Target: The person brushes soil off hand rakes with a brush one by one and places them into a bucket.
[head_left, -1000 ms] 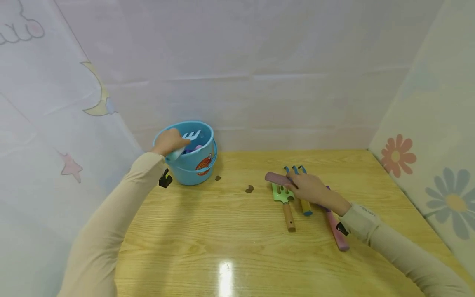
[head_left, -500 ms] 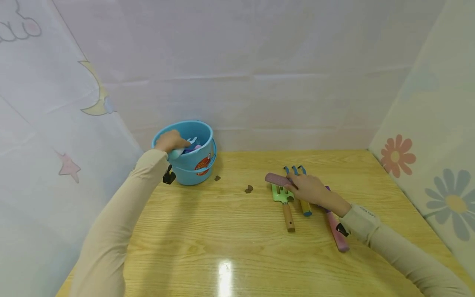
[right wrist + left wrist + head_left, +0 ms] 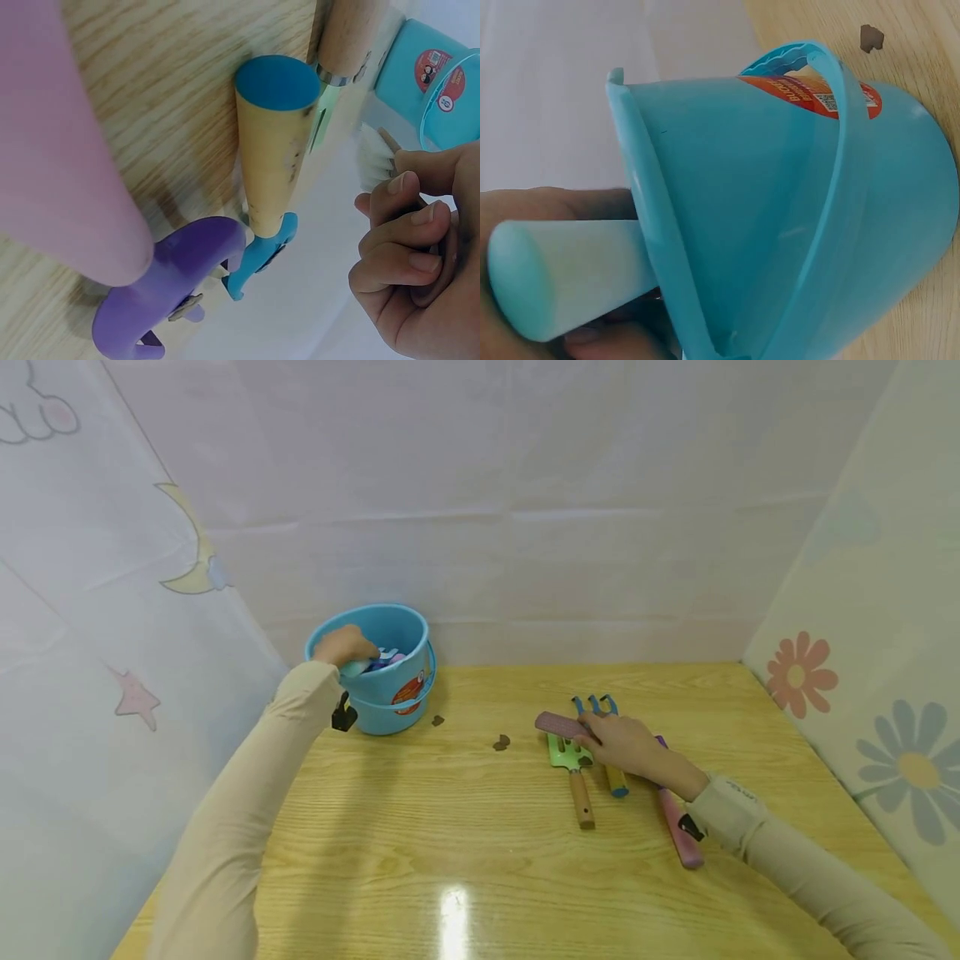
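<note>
My left grip is holding the fork by its handle; the butt is sticking out above the bucket rim, and the long axis is slanting down past my fingers, tines pointing inside. I'm judging it light, stiff, slightly slippery, best held mid-handle. My right grip is pinching the brush, likely light too, its end pointing leftward.

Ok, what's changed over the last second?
The left hand has lowered the pale fork deeper into the blue bucket, so its prongs sit lower inside; nothing was grabbed or released. Unchanged: the right hand holding the brush, the bucket's place and the green tool.
</note>
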{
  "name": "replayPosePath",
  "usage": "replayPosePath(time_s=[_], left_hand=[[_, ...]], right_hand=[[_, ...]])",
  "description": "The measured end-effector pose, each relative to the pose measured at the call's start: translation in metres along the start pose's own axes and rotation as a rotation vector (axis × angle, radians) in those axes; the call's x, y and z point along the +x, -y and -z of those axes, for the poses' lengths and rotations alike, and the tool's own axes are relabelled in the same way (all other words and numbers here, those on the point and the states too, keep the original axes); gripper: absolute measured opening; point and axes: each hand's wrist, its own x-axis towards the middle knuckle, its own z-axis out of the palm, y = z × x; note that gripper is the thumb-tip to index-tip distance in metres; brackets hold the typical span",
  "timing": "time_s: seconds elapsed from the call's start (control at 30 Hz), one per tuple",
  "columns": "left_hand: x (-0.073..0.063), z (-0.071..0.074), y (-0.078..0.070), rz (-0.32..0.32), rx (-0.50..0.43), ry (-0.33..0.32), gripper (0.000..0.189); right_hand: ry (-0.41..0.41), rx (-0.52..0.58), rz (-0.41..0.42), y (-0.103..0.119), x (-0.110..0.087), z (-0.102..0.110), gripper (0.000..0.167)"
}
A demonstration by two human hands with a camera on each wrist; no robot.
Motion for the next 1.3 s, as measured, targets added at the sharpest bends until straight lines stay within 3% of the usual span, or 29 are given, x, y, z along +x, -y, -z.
replayPosePath(time_s=[0.23, 0.47, 0.7, 0.93, 1.17, 1.3], left_hand=[[0.000, -0.006, 0.002, 0.036, 0.022, -0.071, 0.017], [0.008, -0.012, 0.007, 0.067, 0.027, -0.176, 0.035], [0.009, -0.015, 0.018, 0.058, 0.017, -0.259, 0.020], [0.007, -0.014, 0.023, -0.042, 0.003, -0.379, 0.036], [0.010, -0.016, 0.023, -0.142, -0.036, -0.453, 0.042], [0.012, -0.018, 0.023, -0.158, -0.075, -0.485, 0.042]], right_hand=[[0.013, 0.000, -0.008, -0.002, -0.004, -0.001, 0.040], [0.018, 0.007, -0.020, -0.002, -0.003, -0.001, 0.041], [0.040, 0.020, -0.030, 0.000, -0.004, -0.004, 0.042], [0.043, 0.026, -0.042, -0.003, -0.003, -0.004, 0.043], [0.026, 0.008, -0.003, -0.004, -0.002, -0.006, 0.042], [0.034, 0.009, -0.014, -0.005, -0.003, -0.004, 0.044]])
